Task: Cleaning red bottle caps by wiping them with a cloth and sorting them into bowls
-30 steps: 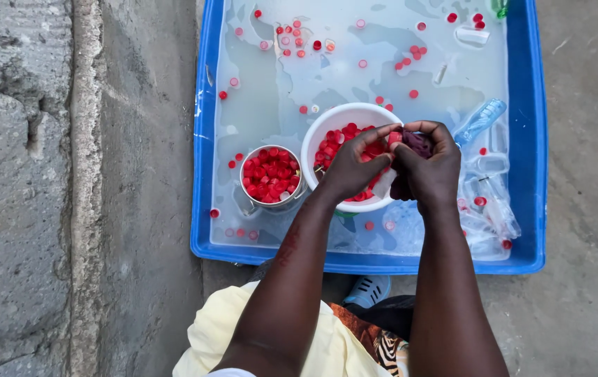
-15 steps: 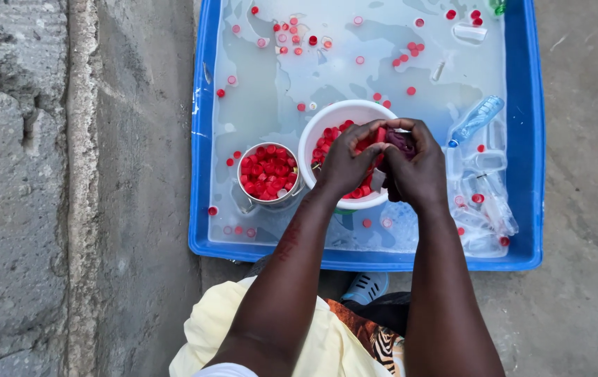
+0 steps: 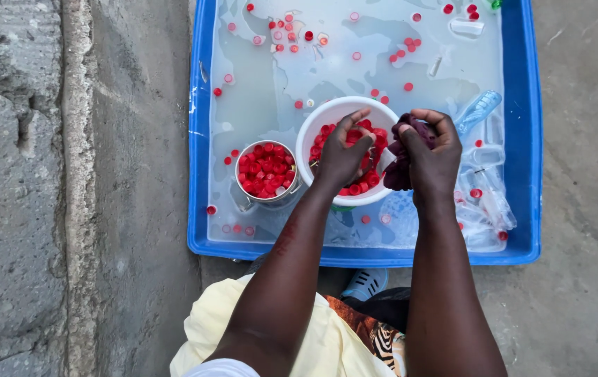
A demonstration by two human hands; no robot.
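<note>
Right hand (image 3: 433, 155) is closed around a dark purple cloth (image 3: 398, 167); left hand (image 3: 341, 155) is curled over red caps (image 3: 363, 183) in the white bowl (image 3: 320, 119), within the blue tub (image 3: 531, 139).

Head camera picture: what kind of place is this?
Probably an outdoor washing spot on the ground: bare concrete floor, a rough stone kerb, and a blue tub of water with floating red bottle caps.

Both bare forearms reach forward and down, nearly parallel. The left hand (image 3: 343, 155) curls loosely, thumb and fingers pinched together. The right hand (image 3: 433, 155) is clenched, its fingers folded inward.
</note>
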